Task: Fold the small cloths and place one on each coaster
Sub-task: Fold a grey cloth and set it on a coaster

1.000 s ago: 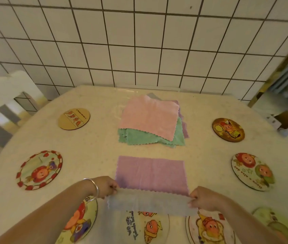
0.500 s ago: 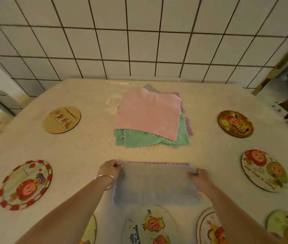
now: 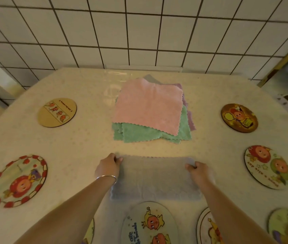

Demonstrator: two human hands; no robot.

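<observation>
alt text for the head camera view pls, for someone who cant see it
Two bare hands, left hand and right hand, press the far corners of a folded pale cloth on a table. Beyond lies a stack of cloths, pink on top; round cartoon coasters ring the table, all bare.

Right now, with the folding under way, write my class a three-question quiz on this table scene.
1. True or false: the round picture coasters on the pale table already carry folded cloths.
2. Which colour lies on top of the pile of small square cloths? A green, B pink, C purple.
3. Fill in: the left hand and right hand pinch the far corners of the pale grey-lilac cloth, which lies ____ the pile and the near glass coaster.

Key: 1 false, every coaster in view is bare; 2 B; 3 between.
</observation>
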